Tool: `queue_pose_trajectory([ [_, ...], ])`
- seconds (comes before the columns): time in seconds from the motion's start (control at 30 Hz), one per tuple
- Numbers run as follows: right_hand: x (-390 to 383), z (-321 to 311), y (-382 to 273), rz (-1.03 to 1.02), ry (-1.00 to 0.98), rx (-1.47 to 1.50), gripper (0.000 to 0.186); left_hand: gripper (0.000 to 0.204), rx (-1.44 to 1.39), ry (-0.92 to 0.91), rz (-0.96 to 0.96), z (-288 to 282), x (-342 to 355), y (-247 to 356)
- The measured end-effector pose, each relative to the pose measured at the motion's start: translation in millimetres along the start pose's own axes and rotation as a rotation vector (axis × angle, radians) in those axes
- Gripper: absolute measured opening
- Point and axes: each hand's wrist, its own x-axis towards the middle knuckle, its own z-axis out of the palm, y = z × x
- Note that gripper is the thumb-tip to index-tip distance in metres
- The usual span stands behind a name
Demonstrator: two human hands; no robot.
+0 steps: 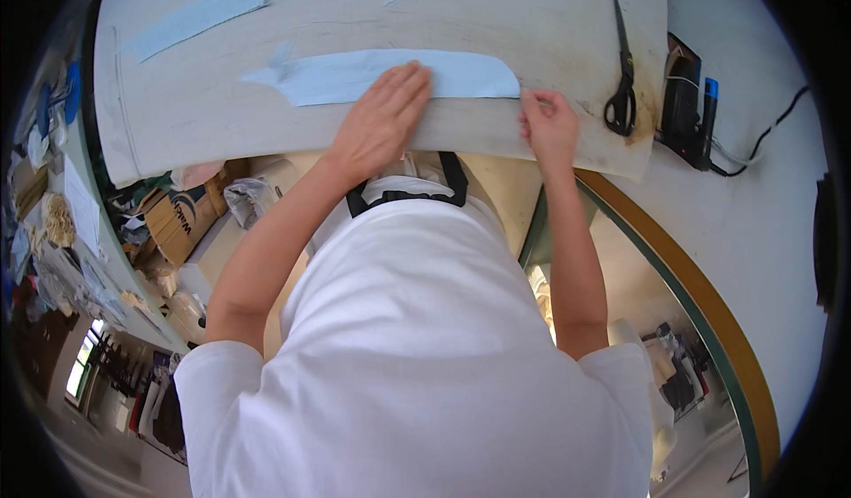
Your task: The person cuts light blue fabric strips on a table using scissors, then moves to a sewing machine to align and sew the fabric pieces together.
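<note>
White shirt point(425, 347) nearest camera, then the pale surface point(213, 126) beyond it, a light blue fabric piece point(472, 74) lying flat near its close edge. Left hand point(383, 121) palm-down on the fabric's middle, fingers extended, pressed together; right hand point(551, 128) at its right end, fingers curled, can't tell if pinching the corner. Black scissors point(626, 66) lie further right, same surface.

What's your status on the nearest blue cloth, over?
Left hand flat on nearest blue cloth. Right hand at its right corner. Cloth's left end uneven. Scissors lie right, clear of it.
</note>
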Motion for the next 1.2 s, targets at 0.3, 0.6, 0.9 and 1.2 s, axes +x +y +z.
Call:
queue_pose_trajectory([
  [0.3,2.2,27.0,-9.2,0.047,-0.048,0.068,0.02,0.064,0.008,-0.157,-0.04,25.3,34.0,29.7],
  [0.6,2.9,23.9,-12.1,0.006,-0.061,0.021,0.021,0.065,0.073,-0.137,-0.009,30.6,43.8,42.8],
  [0.9,2.9,27.2,-17.0,-0.055,-0.021,-0.146,0.023,0.047,0.182,0.105,-0.276,33.8,24.5,30.8],
  [1.2,10.4,24.7,-2.7,-0.21,0.116,-0.493,0.025,0.04,-0.063,0.057,0.088,45.8,44.9,28.8],
])
